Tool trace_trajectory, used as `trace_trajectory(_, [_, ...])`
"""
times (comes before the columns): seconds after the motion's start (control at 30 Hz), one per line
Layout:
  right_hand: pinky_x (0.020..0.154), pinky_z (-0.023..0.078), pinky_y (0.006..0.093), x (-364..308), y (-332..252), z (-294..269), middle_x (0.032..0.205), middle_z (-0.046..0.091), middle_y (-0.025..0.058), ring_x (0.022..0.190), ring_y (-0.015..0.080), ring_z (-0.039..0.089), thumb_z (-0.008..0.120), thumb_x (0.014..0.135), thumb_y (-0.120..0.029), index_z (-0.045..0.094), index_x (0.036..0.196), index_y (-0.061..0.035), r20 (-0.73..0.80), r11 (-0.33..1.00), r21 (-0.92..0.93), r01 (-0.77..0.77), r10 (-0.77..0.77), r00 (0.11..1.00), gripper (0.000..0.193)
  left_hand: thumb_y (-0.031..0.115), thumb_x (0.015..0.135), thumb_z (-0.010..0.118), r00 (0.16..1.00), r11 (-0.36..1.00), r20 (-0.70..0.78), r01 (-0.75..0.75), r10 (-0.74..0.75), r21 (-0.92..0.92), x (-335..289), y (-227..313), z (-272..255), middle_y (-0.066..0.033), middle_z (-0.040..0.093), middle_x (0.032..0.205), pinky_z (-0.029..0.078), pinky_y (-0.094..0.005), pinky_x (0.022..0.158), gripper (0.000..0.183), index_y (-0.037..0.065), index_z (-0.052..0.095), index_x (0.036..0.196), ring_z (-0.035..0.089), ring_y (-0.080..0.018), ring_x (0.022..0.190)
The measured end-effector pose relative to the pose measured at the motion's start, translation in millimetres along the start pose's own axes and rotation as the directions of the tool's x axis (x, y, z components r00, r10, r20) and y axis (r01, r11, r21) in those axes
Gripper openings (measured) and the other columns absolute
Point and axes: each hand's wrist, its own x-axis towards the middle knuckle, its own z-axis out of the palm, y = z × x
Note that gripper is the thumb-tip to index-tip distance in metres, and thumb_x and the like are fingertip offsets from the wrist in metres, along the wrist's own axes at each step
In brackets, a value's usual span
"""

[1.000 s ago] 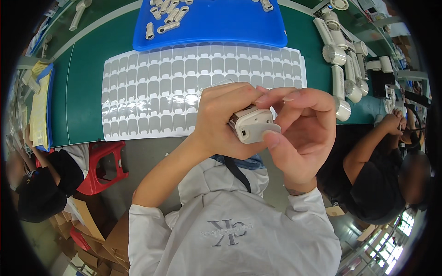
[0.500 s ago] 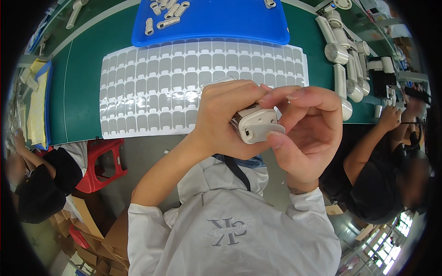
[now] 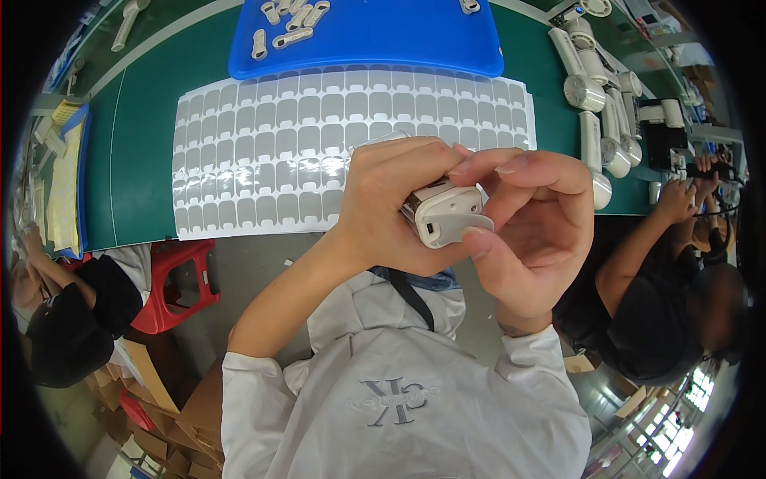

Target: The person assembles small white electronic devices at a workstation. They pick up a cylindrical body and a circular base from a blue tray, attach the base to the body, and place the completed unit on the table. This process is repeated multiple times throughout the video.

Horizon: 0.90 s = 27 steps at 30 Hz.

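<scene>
My left hand (image 3: 371, 203) is wrapped round a white handheld device (image 3: 448, 203), whose rounded end faces up between my hands. A small dark port shows on that end, with small holes beside it. A thin grey sticker (image 3: 455, 230) lies partly against the end face, one rounded edge standing off it. My right hand (image 3: 538, 231) has its thumb at the sticker's free edge and its forefinger curled by the device's far side. My left palm and fingers hide most of the device's body.
A sheet of grey stickers (image 3: 263, 164) lies on the green table (image 3: 144, 152). Behind it, a blue tray (image 3: 367, 40) holds several small white parts (image 3: 294, 37). White cylindrical devices (image 3: 589, 136) line the right side. Co-workers sit left and right; a red stool (image 3: 163, 295) stands at left.
My hands, the device and the sticker hold nearly the same pose, with only a very slight tilt of the device. The right co-worker's hands have shifted.
</scene>
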Motion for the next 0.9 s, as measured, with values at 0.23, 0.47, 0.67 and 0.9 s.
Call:
trace_trajectory(0.23, [0.094, 0.046, 0.0353, 1.4, -1.9, 1.2, 0.075, 0.061, 0.0045, 0.097, 0.0205, 0.065, 0.071, 0.075, 0.007, 0.05, 0.118, 0.0022, -0.066, 0.994, 0.103, -0.045, 0.052, 0.996, 0.048, 0.016, 0.057, 0.078, 1.0, 1.0, -0.003, 0.012, -0.012, -0.017, 2.2, 2.3, 0.2, -0.0045, 0.062, 0.067, 0.045, -0.0275, 0.049, 0.033, 0.005, 0.063, 0.083, 0.059, -0.0189, 0.055])
trace_trajectory(0.47, [0.095, 0.046, 0.0357, 1.2, -0.1, 2.5, 0.074, 0.061, 0.0043, 0.097, 0.0211, 0.065, 0.071, 0.075, 0.007, 0.05, 0.117, 0.0022, -0.029, 1.0, 0.029, -0.008, 0.008, 1.0, 0.047, 0.017, 0.057, 0.078, 1.0, 1.0, 0.0, 0.004, -0.004, -0.007, 1.3, 0.5, -0.4, -0.0048, 0.062, 0.067, 0.044, -0.0273, 0.048, 0.033, 0.005, 0.063, 0.083, 0.058, -0.0189, 0.054])
trace_trajectory(0.67, [0.095, 0.046, 0.0355, 1.2, -0.9, 2.9, 0.074, 0.06, 0.0042, 0.097, 0.0211, 0.065, 0.071, 0.075, 0.007, 0.05, 0.117, 0.0021, -0.033, 1.0, 0.021, -0.011, 0.011, 0.999, 0.047, 0.018, 0.057, 0.079, 1.0, 1.0, 0.001, 0.001, -0.001, 0.002, 0.9, 0.7, -0.5, -0.0051, 0.061, 0.067, 0.044, -0.0276, 0.048, 0.034, 0.004, 0.062, 0.083, 0.057, -0.0191, 0.054])
trace_trajectory(0.9, [0.096, 0.046, 0.036, 0.7, -0.6, 3.0, 0.074, 0.06, 0.004, 0.097, 0.0213, 0.065, 0.07, 0.074, 0.008, 0.05, 0.117, 0.002, -0.045, 1.0, 0.008, -0.013, 0.014, 0.999, 0.047, 0.019, 0.058, 0.08, 1.0, 1.0, -0.006, -0.005, 0.005, -0.013, 1.0, 0.4, 0.0, -0.0052, 0.062, 0.067, 0.044, -0.0278, 0.049, 0.035, 0.005, 0.062, 0.084, 0.058, -0.0196, 0.054])
